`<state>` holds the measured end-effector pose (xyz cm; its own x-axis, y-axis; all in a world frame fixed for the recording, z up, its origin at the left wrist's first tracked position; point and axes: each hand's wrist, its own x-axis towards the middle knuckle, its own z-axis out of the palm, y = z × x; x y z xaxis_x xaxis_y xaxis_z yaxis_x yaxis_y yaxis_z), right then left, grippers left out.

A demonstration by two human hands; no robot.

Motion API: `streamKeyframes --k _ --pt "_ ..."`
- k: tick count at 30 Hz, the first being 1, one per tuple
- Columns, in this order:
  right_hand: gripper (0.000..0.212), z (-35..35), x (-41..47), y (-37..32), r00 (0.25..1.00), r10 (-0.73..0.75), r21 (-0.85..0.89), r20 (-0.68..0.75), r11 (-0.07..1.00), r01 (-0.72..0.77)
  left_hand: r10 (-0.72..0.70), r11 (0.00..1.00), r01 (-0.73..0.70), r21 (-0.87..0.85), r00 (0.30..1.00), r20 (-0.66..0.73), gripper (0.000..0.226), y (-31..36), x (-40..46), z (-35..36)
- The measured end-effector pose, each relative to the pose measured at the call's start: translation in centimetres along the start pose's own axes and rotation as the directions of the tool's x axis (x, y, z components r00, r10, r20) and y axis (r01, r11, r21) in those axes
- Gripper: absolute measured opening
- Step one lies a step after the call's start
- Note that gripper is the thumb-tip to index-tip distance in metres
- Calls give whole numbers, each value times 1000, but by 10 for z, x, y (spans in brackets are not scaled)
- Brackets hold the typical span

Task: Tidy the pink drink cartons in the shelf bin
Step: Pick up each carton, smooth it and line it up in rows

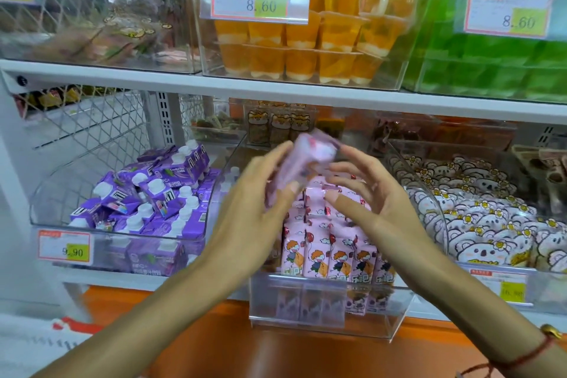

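Nearest me, the clear bin (325,328) is sticking out past the shelf front (159,281), hanging over the orange ledge (276,350) below. Its front lip is sitting lower than the pink drink cartons (329,255), which are standing upright in a row just behind it, tops well above the lip. Further back in the bin more pink cartons are lying piled & tilted.

My left hand (260,202) is holding one pink carton (302,159) up above the pile, fingers curled round its left side, thumb across its lower front. It's blurred, tilted, top end leaning away to the right. My right hand (368,190) is hovering beside it w/ fingers spread & relaxed, gripping nothing; can't tell if the fingertips are touching the carton.

Left of the bin, purple cartons (153,196) are heaped in a curved clear tub, its wall just beside my left wrist. On the right, koala snack packs (491,224) are filling another curved tub, its edge close to my right wrist. Open room is mostly straight up over the pink pile, under the upper shelf board (306,93).

Beyond, orange jelly cups (306,40) are stacked up top.
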<state>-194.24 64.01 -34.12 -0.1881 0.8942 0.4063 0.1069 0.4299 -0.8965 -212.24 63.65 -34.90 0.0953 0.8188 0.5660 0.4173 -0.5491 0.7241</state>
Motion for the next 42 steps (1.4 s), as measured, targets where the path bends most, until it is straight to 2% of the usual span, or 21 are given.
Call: streamKeyframes --k 3,5,7,10,12,15,17,21,25,28,30,33,35,37,39,42 --pt "36 -2 15 9 1000 15 -292 -20 956 -20 -127 961 77 -265 976 -179 39 0 11 -14" --pt "28 1 29 17 998 36 -538 51 843 -3 -241 906 135 -400 944 -226 32 -2 13 -19" --pt "26 8 44 25 990 17 -730 138 678 90 -324 863 182 -471 915 -241 28 -7 14 -20" --pt "30 22 61 32 969 17 -864 246 458 211 -340 851 185 -491 907 -247 23 -11 15 -21" --pt "35 28 68 36 948 96 -916 303 305 262 -320 858 170 -485 915 -245 20 -11 14 -22" --pt "41 34 73 39 909 243 -936 338 185 299 -302 869 168 -465 925 -231 25 -12 12 -22" --pt "41 34 71 36 913 227 -934 338 200 296 -291 872 160 -463 930 -225 28 -12 12 -24" --pt "34 22 50 33 936 98 -893 337 347 285 -161 880 58 -471 970 -181 45 -9 16 -27" --pt "42 13 25 36 933 136 -861 333 447 242 -77 919 43 -392 995 -71 33 -7 39 -21" --pt "45 12 20 37 934 146 -846 327 486 220 -73 962 77 -261 997 27 29 -12 59 -10" --pt "46 13 18 39 942 120 -849 313 480 221 -100 988 111 -110 989 105 28 -19 71 -7" --pt "45 14 16 40 947 99 -851 304 475 224 -165 982 133 137 951 261 31 -22 84 -10" --pt "45 14 15 41 947 91 -845 308 484 228 -207 967 139 212 916 345 34 -19 90 -11" --pt "45 13 16 41 947 86 -842 309 488 231 -220 971 160 180 895 389 30 -17 96 -12" --pt "44 12 15 43 948 83 -833 307 505 225 -224 975 207 86 885 409 17 -16 101 -14" --pt "42 12 14 44 952 73 -825 297 522 217 -209 977 210 44 880 427 20 -16 104 -16"
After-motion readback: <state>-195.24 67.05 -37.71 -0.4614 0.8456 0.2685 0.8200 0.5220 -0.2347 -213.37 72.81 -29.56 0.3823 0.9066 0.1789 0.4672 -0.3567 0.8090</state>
